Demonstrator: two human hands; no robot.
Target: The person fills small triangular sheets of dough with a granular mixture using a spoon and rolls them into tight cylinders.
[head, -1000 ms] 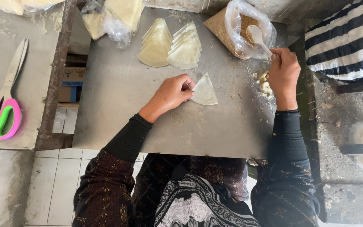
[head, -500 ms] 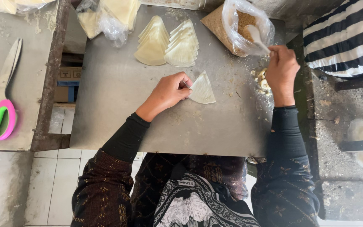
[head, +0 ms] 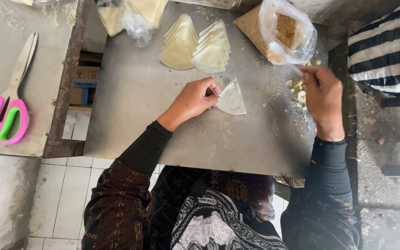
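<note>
Our left hand [head: 194, 98] pinches the pointed end of a pale folded wrapper cone [head: 232, 98], fingers closed on its thin edge as it lies flat on the grey metal table [head: 153, 102], near the middle. Our right hand [head: 322, 95] is closed around a thin spoon handle [head: 294, 69] that reaches toward the clear filling bag [head: 287, 31]. We judge the cone light, soft and easily torn, so it wants a gentle hold at the folded tip or seam, not the open mouth. We count one cone in hand, two fanned stacks of ready cones [head: 195, 45] beyond it, one filling bag, one bag of flat wrappers [head: 133, 14] and one pair of pink-and-green scissors [head: 4, 104] on the neighbouring bench
</note>
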